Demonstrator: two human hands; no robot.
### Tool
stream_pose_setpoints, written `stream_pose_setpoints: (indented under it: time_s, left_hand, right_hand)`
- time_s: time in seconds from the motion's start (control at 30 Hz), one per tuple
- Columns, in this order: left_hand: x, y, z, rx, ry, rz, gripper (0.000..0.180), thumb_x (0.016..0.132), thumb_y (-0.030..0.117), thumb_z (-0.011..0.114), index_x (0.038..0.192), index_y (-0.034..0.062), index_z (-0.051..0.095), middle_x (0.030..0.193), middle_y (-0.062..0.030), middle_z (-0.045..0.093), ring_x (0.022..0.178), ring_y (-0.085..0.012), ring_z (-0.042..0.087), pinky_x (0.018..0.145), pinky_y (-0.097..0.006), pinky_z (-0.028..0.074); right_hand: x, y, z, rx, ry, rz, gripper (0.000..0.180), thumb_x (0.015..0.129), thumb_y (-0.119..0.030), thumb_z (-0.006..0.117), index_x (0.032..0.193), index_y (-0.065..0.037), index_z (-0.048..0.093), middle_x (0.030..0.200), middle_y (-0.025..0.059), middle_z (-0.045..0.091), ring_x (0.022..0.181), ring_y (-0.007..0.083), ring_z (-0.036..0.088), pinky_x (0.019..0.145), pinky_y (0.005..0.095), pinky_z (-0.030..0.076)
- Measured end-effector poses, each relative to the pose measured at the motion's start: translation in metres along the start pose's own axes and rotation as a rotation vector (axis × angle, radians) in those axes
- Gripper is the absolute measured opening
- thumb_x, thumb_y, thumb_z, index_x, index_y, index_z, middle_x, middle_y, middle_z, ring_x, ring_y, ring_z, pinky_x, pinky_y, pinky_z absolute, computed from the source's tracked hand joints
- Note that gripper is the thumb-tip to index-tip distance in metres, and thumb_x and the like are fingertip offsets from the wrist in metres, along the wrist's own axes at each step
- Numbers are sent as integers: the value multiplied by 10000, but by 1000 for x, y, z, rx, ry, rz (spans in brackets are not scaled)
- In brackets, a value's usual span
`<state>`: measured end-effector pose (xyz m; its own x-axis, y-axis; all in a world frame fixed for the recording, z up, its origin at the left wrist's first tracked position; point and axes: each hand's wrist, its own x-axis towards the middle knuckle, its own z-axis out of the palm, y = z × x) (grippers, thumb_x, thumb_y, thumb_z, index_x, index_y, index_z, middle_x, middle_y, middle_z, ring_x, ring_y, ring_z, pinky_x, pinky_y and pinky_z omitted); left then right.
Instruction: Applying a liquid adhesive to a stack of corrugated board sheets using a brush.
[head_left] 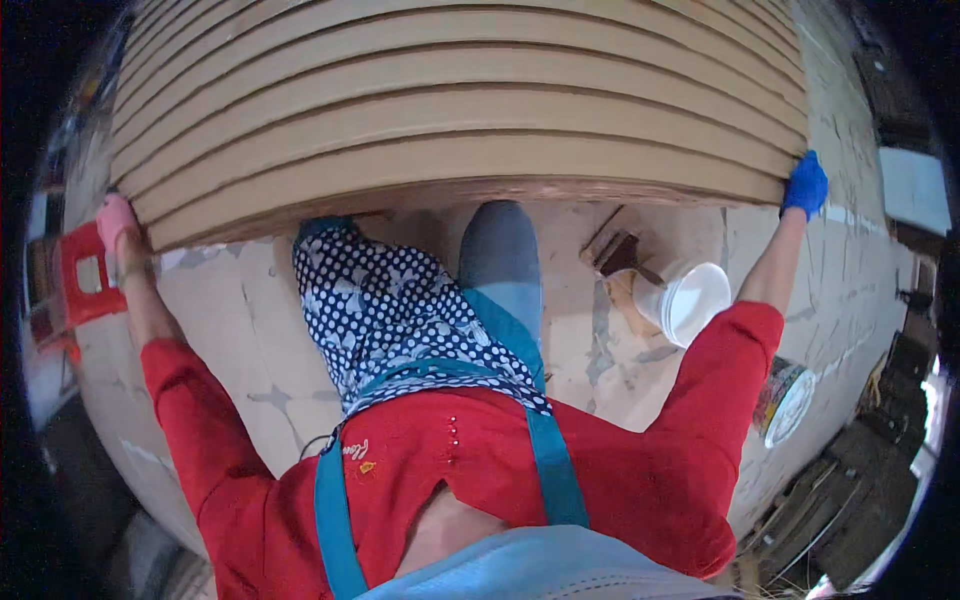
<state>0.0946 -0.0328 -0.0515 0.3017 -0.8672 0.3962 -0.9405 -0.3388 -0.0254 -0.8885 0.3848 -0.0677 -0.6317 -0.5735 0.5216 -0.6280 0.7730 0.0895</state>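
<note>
A wide tan panel [450, 115] with long parallel grooves spans the upper part of the head view, its near edge crossing above my knees. My left hand [117, 222], in a pink glove, is closed on the panel's near left corner. Out at the right edge, my right hand [806, 186], in a blue glove, grips the panel with its fingers curled round the side. Both arms are stretched wide apart. The panel's underside and whatever supports it are hidden.
On the tan, patchy floor [590, 390] to my right stand a white bucket [697, 300] and a pail with a patterned side [787, 402]. A brown object [618, 254] lies near the bucket. A red plastic item [85, 268] with an opening stands beside my left hand.
</note>
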Motion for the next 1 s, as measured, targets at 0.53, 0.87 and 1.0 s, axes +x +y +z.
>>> stream_pose_setpoints:
  time_s: [0.53,0.87,1.0]
  left_hand:
    - [-39,46,-28,-130,-7,-124,386,821,286,315,929,32,585,972,-175,565,903,-299,536,795,-379,409]
    - [-30,71,-6,-218,48,-58,364,823,269,329,941,29,576,952,-168,569,882,-277,539,772,-367,416]
    - [-24,56,-1,-179,41,-83,355,824,263,335,945,28,572,944,-164,570,874,-268,540,763,-362,419]
  right_hand:
    - [11,10,-3,103,-135,-70,392,827,-333,282,935,-89,568,926,195,555,852,343,539,739,448,415]
    - [22,-57,-11,358,28,476,427,792,-426,387,768,-53,594,776,170,595,732,325,577,704,426,436]
    - [10,-63,-19,390,204,428,411,793,-405,388,736,-53,592,763,173,596,717,325,578,692,425,438]
